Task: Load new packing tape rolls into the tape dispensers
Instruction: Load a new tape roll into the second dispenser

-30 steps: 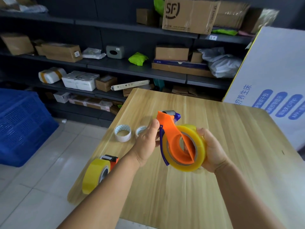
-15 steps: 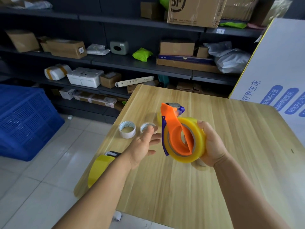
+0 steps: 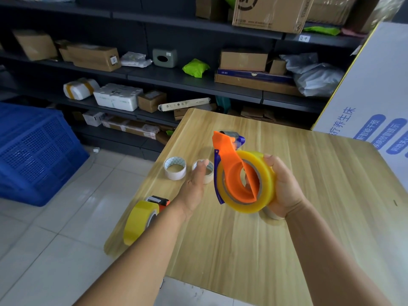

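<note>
Two bare arms reach out over the wooden table (image 3: 309, 217), and I see the right hand (image 3: 284, 191) cupping a yellow tape roll (image 3: 265, 173) with its fingers wrapped round the far side, an orange dispenser (image 3: 231, 155) seated through the roll's core and held above the tabletop. My left hand (image 3: 194, 184) hangs empty just beside it, fingers loosely extended over two small white rolls (image 3: 175, 171), while a second loaded dispenser (image 3: 141, 219) lies at the table's left edge.
</note>
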### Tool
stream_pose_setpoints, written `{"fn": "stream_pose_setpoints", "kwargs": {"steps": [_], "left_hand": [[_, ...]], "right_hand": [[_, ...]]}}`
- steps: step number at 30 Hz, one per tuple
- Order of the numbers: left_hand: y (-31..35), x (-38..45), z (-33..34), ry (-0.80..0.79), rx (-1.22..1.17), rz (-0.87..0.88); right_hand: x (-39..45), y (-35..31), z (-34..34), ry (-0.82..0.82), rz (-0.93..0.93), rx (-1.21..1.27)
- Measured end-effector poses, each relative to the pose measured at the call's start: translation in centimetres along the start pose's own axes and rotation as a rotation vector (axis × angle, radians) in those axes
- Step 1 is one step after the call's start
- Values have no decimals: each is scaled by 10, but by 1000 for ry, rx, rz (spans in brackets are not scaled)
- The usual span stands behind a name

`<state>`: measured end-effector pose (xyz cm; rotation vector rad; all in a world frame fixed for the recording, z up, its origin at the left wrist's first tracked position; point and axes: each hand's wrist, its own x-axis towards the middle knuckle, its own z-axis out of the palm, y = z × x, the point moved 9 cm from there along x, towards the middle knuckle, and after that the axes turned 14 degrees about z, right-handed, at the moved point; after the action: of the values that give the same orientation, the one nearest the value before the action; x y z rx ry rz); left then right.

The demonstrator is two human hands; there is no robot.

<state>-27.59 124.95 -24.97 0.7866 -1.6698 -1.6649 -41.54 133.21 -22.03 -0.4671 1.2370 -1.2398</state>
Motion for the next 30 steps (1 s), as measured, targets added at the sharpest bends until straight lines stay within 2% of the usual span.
{"fn": "stream_pose_setpoints", "kwargs": {"steps": [4,10,16,20,26,30], "left_hand": [[-5,-2,14,-109,-133,3],[-12,-14,9,-114,-132,-36],[-5,-27,11,-171,-91,13],[-4,-29,7,-47,-79,60],[-24,-49,1,127,-179,-27],[-42,-67,-12,230,-164,-73]], "right_hand": [[1,0,-1,7,7,16],[-2,-2,-3,8,-37,43],[2,-3,-4,51,-50,45],[6,2,-2,88,-53,50],[12,19,6,198,41,39],[14,34,20,227,79,60]]}}
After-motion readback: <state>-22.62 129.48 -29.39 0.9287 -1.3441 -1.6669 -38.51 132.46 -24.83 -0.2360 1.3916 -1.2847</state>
